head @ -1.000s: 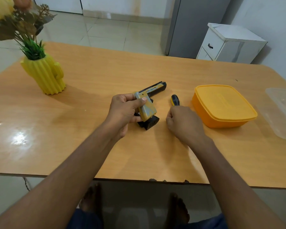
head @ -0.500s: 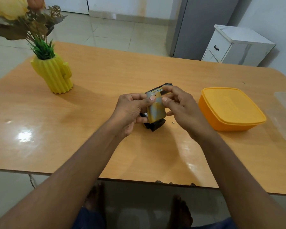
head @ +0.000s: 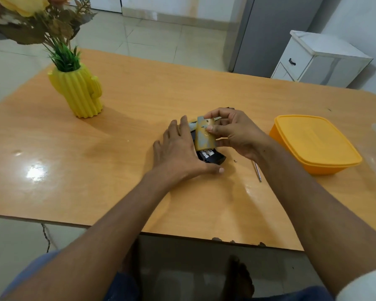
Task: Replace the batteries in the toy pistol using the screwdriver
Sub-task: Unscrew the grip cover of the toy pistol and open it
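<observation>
Nearest the table [head: 117, 192] edge, both forearms reach in toward the middle. The left hand [head: 178, 153] now lies flat with straight fingers pressing the pistol [head: 213, 158] down on the table; half a second ago it was curled round the grip, holding the toy up. The right hand [head: 232, 133], which a second ago was on the screwdriver, now pinches the yellow cover [head: 204, 135] between thumb and fingertips and tilts it up off the grip. Under its lower edge the batteries [head: 206, 153] show, white-labelled, side by side in the open bay.

So the screw stage looks finished: a small dark speck that may be the screw [head: 234, 161] lies just right of the pistol, and the screwdriver [head: 257, 172] is down on the table beside the right wrist, only its metal shaft showing, tip toward the near edge. The next step, I judge, is to set the cover aside and lift the old cells out.

The pistol lies on its side at mid-table, between the hands. Its butt points toward the near right; the long axis seems to run from there away toward the far side, but the hands hide the barrel, so I cannot tell the muzzle's exact heading.

Farther right sits the orange box [head: 313, 144], lid on. Far left stands the yellow vase [head: 78, 92].
</observation>
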